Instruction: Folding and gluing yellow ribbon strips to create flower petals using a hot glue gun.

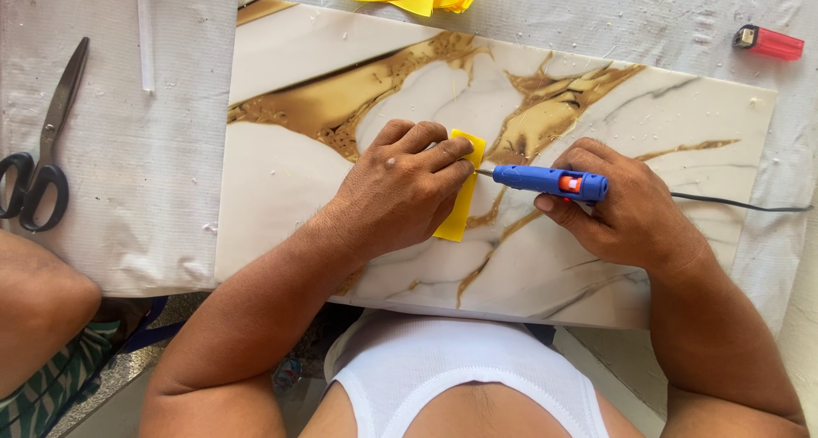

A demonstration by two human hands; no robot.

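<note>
Both hands busy: my left hand [400, 191] pinched a yellow strip [461, 191] flat on the marble board [290, 54], my right hand [626, 212] gripped a blue glue gun [550, 181], nozzle at the strip.

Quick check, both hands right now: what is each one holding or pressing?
Left hand: closed, fingers pressing down on the yellow piece lying on the marbled board.
Right hand: closed around the blue glue gun, nozzle at the yellow piece.
</note>
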